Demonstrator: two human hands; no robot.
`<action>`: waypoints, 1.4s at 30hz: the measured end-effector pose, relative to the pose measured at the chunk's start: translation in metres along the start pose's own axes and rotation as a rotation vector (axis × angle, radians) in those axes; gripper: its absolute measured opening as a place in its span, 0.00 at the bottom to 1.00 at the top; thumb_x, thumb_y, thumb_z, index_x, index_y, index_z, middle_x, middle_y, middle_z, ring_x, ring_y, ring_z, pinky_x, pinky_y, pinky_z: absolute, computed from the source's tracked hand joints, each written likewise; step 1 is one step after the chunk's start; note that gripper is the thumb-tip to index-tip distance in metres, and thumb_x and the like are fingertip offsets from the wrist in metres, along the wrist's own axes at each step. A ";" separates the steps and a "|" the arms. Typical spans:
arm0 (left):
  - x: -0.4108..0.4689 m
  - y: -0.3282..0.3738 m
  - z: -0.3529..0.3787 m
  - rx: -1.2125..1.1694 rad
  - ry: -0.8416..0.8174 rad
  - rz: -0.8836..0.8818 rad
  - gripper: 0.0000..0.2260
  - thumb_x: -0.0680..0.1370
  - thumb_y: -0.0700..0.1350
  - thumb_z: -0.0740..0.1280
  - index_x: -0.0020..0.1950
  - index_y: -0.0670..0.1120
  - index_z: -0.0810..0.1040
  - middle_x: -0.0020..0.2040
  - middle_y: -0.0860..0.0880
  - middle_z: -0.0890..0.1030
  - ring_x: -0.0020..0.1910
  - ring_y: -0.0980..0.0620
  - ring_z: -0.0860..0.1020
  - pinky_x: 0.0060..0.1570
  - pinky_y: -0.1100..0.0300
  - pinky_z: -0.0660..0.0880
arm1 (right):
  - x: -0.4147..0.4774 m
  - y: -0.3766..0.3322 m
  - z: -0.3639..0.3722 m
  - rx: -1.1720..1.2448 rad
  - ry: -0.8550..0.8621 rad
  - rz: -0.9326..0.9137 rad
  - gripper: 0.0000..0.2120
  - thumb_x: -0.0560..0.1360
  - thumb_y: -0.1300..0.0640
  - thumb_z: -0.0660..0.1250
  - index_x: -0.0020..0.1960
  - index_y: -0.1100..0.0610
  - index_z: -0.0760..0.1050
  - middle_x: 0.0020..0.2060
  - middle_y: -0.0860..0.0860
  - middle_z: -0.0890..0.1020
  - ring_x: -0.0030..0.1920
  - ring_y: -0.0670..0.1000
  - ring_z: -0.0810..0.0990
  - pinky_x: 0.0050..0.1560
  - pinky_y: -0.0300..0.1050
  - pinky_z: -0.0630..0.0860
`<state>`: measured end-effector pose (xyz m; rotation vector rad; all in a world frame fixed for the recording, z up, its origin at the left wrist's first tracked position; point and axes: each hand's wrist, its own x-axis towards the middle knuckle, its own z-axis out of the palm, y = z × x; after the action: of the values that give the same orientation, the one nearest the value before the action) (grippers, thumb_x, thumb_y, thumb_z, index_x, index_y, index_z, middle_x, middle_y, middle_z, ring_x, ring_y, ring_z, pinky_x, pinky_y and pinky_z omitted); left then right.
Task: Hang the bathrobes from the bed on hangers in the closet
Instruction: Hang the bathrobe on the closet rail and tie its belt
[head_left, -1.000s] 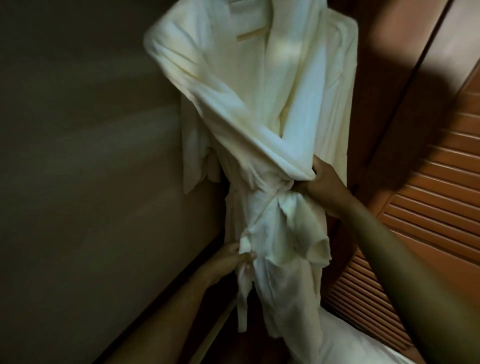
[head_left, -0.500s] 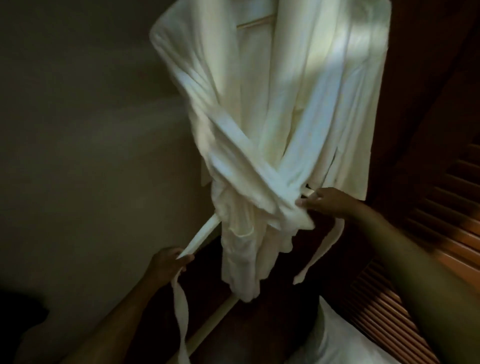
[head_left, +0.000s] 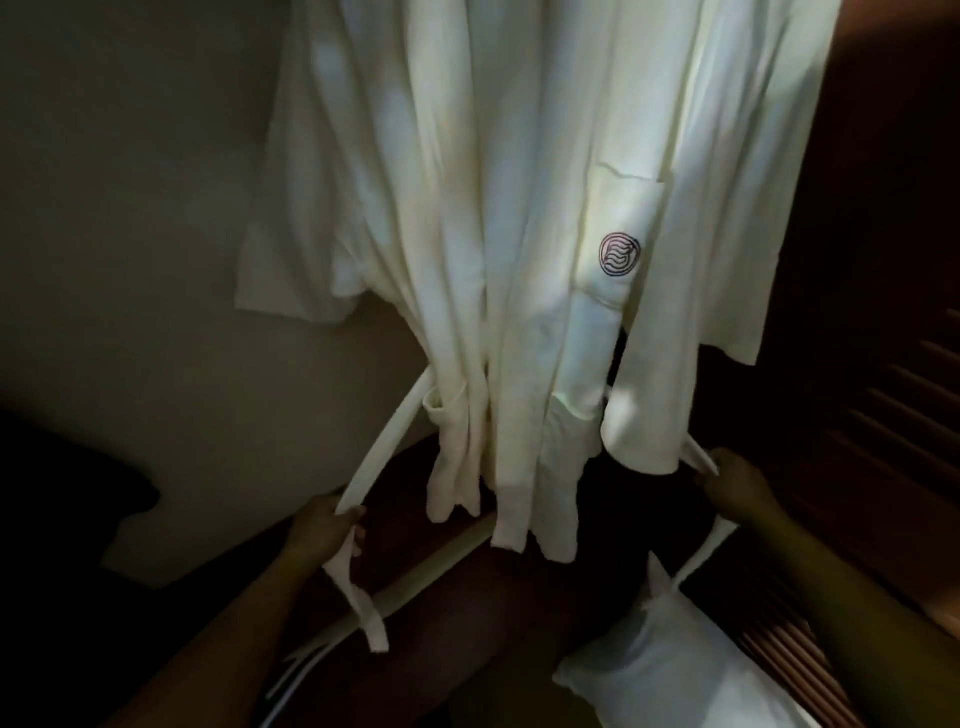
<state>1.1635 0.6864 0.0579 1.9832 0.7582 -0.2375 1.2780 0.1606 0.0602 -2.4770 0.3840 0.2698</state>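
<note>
Head view: white bathrobe hangs in the dim closet, filling the upper centre, front loose. The top runs out of frame. Chest pocket with a round dark logo faces the camera. The belt comes out of the robe's left side at waist level. Left hand, fingers curled, grips that end, and the tail dangles below the fist. Right hand pinches the belt's other end just beside the robe's right hem, with the strip hanging below it. Plain wall on the left, slatted wooden door on the right. White bundle, pillow-like, lies low right.
</note>
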 end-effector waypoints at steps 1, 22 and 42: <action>-0.006 0.000 0.010 -0.023 -0.036 -0.016 0.07 0.80 0.40 0.71 0.57 0.38 0.80 0.37 0.39 0.86 0.32 0.39 0.84 0.38 0.48 0.83 | -0.007 0.007 0.010 -0.006 -0.017 0.016 0.10 0.78 0.63 0.67 0.58 0.62 0.77 0.54 0.62 0.82 0.48 0.56 0.78 0.46 0.45 0.71; -0.111 0.080 0.158 -0.318 -0.282 0.229 0.18 0.78 0.33 0.72 0.67 0.42 0.74 0.55 0.46 0.83 0.55 0.52 0.83 0.61 0.51 0.80 | -0.150 -0.133 0.073 0.108 -0.398 -0.491 0.18 0.84 0.57 0.60 0.73 0.49 0.74 0.66 0.50 0.80 0.63 0.46 0.78 0.61 0.34 0.72; -0.083 0.091 0.109 -0.647 -0.193 0.184 0.23 0.78 0.28 0.61 0.71 0.44 0.74 0.58 0.41 0.84 0.60 0.41 0.82 0.55 0.52 0.81 | -0.113 -0.165 0.042 0.175 -0.204 -0.534 0.12 0.81 0.56 0.66 0.64 0.49 0.78 0.57 0.45 0.83 0.56 0.43 0.81 0.56 0.41 0.78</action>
<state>1.1682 0.5286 0.1057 1.3782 0.4467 -0.0580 1.2224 0.3368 0.1477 -2.2518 -0.3248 0.2476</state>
